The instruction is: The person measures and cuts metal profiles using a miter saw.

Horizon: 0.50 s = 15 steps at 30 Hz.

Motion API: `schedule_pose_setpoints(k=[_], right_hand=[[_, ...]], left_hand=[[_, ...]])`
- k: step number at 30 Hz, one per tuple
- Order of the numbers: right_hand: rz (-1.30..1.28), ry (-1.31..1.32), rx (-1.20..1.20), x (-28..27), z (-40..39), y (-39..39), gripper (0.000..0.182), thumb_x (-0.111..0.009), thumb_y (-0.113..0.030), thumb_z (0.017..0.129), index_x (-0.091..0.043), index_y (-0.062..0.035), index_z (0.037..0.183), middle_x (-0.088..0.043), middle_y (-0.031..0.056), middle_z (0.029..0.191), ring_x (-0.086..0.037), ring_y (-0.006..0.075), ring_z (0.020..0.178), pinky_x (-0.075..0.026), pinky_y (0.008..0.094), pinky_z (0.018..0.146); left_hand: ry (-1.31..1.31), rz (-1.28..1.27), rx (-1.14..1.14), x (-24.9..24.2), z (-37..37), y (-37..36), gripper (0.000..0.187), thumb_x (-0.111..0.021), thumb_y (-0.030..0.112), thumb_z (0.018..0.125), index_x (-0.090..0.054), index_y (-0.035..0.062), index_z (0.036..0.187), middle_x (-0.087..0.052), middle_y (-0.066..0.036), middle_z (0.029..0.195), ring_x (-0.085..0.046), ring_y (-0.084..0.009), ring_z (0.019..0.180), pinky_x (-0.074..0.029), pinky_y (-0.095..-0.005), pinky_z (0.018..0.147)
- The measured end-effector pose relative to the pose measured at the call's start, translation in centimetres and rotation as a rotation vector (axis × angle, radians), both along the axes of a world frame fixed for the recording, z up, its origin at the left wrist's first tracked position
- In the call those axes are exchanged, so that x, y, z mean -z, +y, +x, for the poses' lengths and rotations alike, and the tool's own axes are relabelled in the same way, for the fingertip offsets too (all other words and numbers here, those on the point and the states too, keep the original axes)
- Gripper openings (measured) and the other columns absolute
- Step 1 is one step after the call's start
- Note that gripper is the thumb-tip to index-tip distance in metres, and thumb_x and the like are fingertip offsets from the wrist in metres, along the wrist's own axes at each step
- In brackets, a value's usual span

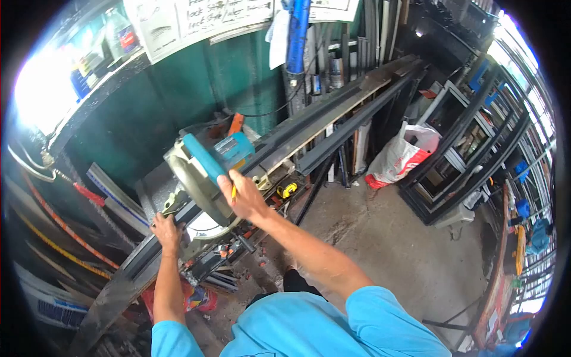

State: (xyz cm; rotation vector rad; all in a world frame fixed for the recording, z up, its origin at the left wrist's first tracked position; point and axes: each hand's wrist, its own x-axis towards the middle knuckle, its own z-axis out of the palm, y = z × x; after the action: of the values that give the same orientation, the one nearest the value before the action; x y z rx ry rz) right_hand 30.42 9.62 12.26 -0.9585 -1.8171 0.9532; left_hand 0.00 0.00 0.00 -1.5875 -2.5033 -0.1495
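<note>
A teal miter saw (205,160) with a pale round blade guard (189,178) stands on the bench in front of me. My right hand (242,195) is closed around the near end of its handle, and a yellow pencil (234,194) sticks out between the fingers. To the left of the blade, my left hand (166,231) grips a long dark metal profile (138,257) lying along the saw's bed. The blade's contact with the profile is hidden by the guard. A yellow tape measure (287,190) sits just right of the saw.
Long dark bars (333,98) extend along the bench to the upper right. A white-and-red sack (401,156) stands on the concrete floor near leaning dark frames (443,178). Cables and hoses (65,229) hang at left. Offcuts lie under the saw.
</note>
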Motion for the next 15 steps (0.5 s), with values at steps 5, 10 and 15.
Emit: schedule_pose_setpoints(k=[5, 10, 15], right_hand=[[-0.037, -0.050, 0.008, -8.2, -2.0, 1.5, 0.065, -0.044, -0.050, 0.104, -0.066, 0.0046, 0.078, -0.068, 0.0280, 0.077, -0.068, 0.0469, 0.084, -0.053, 0.0529, 0.074], [-0.276, -0.067, -0.206, -14.4, -6.4, 8.1, 0.068, -0.056, -0.056, 0.095, -0.071, 0.0088, 0.081, -0.068, 0.0265, 0.068, -0.076, 0.0365, 0.080, -0.059, 0.0448, 0.077], [0.172, -0.312, -0.179, -14.9, -6.7, 10.6, 0.072, -0.068, -0.062, 0.087, -0.067, 0.0097, 0.099, -0.068, 0.0350, 0.105, -0.067, 0.0489, 0.105, -0.055, 0.0507, 0.087]], left_hand=[[0.025, -0.003, 0.005, 0.8, 1.5, -1.2, 0.048, -0.089, 0.040, 0.068, -0.075, 0.0125, 0.104, -0.056, -0.013, 0.117, -0.051, -0.0344, 0.117, -0.041, -0.0542, 0.093], [0.037, 0.068, 0.030, 0.2, 1.0, -0.8, 0.041, -0.087, 0.039, 0.069, -0.075, 0.0116, 0.098, -0.057, -0.014, 0.115, -0.052, -0.0364, 0.116, -0.041, -0.0548, 0.094], [-0.096, 0.010, -0.038, -0.3, 1.1, -0.5, 0.044, -0.089, 0.032, 0.069, -0.075, 0.0147, 0.107, -0.050, -0.019, 0.142, -0.043, -0.0397, 0.136, -0.030, -0.0691, 0.112]])
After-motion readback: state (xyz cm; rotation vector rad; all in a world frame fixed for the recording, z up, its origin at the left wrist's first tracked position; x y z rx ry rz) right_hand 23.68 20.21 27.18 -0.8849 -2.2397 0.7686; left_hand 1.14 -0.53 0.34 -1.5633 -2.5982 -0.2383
